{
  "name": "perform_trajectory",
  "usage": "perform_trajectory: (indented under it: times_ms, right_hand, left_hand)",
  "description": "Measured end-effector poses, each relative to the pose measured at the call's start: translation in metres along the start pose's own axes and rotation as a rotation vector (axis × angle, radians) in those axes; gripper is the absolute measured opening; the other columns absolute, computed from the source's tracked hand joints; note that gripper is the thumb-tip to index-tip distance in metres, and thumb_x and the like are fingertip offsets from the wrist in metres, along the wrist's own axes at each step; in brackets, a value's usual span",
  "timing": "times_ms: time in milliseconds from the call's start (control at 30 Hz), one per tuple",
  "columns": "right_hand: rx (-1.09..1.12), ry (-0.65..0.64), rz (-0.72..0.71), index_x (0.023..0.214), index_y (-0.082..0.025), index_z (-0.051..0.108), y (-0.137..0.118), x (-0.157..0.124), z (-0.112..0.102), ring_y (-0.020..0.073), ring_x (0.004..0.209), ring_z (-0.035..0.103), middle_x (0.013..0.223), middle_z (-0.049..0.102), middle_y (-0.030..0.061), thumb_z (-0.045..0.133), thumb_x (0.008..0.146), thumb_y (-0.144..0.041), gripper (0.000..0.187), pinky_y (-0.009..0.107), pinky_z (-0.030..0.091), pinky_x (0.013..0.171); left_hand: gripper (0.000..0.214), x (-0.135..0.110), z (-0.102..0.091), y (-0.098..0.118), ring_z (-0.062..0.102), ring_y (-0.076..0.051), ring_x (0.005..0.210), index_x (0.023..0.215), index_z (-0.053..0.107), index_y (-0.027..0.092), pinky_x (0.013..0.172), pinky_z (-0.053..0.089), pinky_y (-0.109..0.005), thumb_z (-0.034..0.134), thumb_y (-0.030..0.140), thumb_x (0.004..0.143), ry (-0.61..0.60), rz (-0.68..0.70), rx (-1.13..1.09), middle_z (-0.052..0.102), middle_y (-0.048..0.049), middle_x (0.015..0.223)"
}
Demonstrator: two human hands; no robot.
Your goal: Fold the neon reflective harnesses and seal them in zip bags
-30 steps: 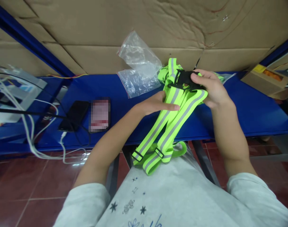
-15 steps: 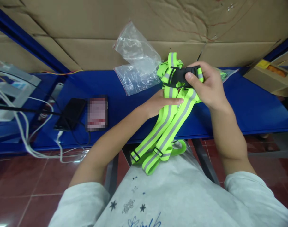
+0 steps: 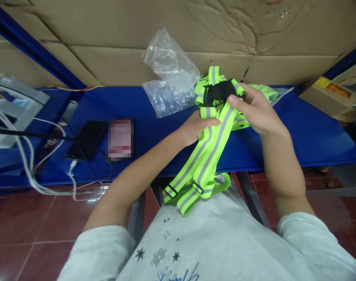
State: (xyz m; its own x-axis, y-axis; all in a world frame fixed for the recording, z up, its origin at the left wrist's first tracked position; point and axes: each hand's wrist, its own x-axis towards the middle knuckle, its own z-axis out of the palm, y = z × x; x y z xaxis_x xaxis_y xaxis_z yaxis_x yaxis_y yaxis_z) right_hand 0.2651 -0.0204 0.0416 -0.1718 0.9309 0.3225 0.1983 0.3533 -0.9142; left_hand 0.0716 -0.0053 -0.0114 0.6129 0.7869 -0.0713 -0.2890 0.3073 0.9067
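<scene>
A neon-green reflective harness [image 3: 215,146] with grey stripes lies gathered in folds between my hands, its lower loops hanging onto my lap. My left hand [image 3: 194,128] grips the straps from the left, thumb laid across them, other fingers hidden behind. On the right, my right hand [image 3: 255,105] pinches a strap beside the black plastic buckle [image 3: 219,92], thumb in front. Two black slider adjusters [image 3: 197,188] show near the lower ends of the straps. More green strap material [image 3: 262,91] lies behind my right hand, partly inside clear plastic.
Clear zip bags [image 3: 169,74] lie on the blue table [image 3: 148,136] against a cardboard wall [image 3: 122,64]. To the left are a black phone [image 3: 88,138], a blurred-out rectangular item [image 3: 120,139] and white cables [image 3: 28,156]. An open cardboard box [image 3: 328,97] sits at the right.
The buckle has shifted slightly left and tilted, and my right thumb has slid from its face to the strap at its edge. My left hand has barely moved.
</scene>
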Motion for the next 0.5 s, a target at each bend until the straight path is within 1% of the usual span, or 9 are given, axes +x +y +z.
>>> perform_trajectory:
  times_ms: [67,133,200,300,367,433,500]
  right_hand:
    - [-0.015,0.049,0.016,0.105,-0.027,0.074,0.005,0.001,0.002,0.0269,0.104,0.070,0.104,0.074,0.0022,0.084,0.074,-0.068,0.052,0.042,0.059,0.093]
    - [-0.023,0.079,-0.008,0.103,-0.028,0.074,0.009,0.003,0.004,0.0274,0.103,0.070,0.102,0.073,0.0023,0.086,0.072,-0.068,0.052,0.043,0.060,0.092]
    - [-0.035,0.101,-0.060,0.106,-0.030,0.074,0.013,0.004,0.006,0.0288,0.106,0.069,0.105,0.073,0.0023,0.086,0.072,-0.068,0.052,0.044,0.060,0.093]
    - [-0.083,0.151,-0.126,0.108,-0.033,0.075,0.014,0.003,0.008,0.0322,0.115,0.067,0.111,0.073,0.0025,0.088,0.071,-0.065,0.050,0.046,0.060,0.096]
    - [-0.139,0.167,-0.167,0.109,-0.034,0.076,0.012,0.001,0.008,0.0336,0.119,0.066,0.114,0.074,0.0029,0.087,0.075,-0.060,0.045,0.049,0.058,0.100]
    - [-0.207,0.155,-0.226,0.109,-0.035,0.078,0.011,-0.001,0.006,0.0337,0.121,0.066,0.116,0.075,0.0026,0.083,0.082,-0.052,0.033,0.051,0.055,0.107]
    - [-0.269,0.124,-0.292,0.107,-0.036,0.081,0.011,-0.001,0.002,0.0328,0.123,0.066,0.119,0.075,0.0011,0.078,0.088,-0.043,0.021,0.052,0.050,0.114]
  left_hand:
    - [0.035,-0.001,0.003,-0.001,0.077,-0.028,0.090,0.103,0.077,0.016,0.088,0.062,-0.044,0.087,0.019,0.069,0.005,-0.015,-0.020,0.081,-0.0093,0.103]
    - [0.038,-0.001,0.007,-0.003,0.077,-0.027,0.092,0.104,0.077,0.017,0.089,0.062,-0.043,0.090,0.021,0.068,-0.022,-0.028,-0.073,0.081,-0.0088,0.105]
    - [0.040,-0.001,0.009,-0.003,0.077,-0.029,0.099,0.106,0.077,0.017,0.094,0.061,-0.045,0.092,0.023,0.069,-0.064,-0.056,-0.131,0.081,-0.0098,0.108]
    - [0.040,-0.001,0.009,0.001,0.076,-0.032,0.109,0.110,0.077,0.018,0.101,0.059,-0.045,0.089,0.025,0.072,-0.101,-0.070,-0.175,0.081,-0.0100,0.110]
    - [0.034,-0.002,0.007,0.006,0.075,-0.032,0.113,0.108,0.078,0.018,0.103,0.059,-0.044,0.086,0.027,0.076,-0.119,-0.056,-0.184,0.081,-0.0091,0.108]
    - [0.029,-0.004,0.006,0.011,0.074,-0.033,0.116,0.104,0.079,0.018,0.103,0.059,-0.042,0.082,0.031,0.078,-0.161,-0.055,-0.196,0.081,-0.0094,0.109]
    - [0.033,-0.007,0.007,0.015,0.073,-0.035,0.118,0.104,0.079,0.017,0.101,0.060,-0.042,0.080,0.039,0.080,-0.221,-0.074,-0.212,0.081,-0.0107,0.111]
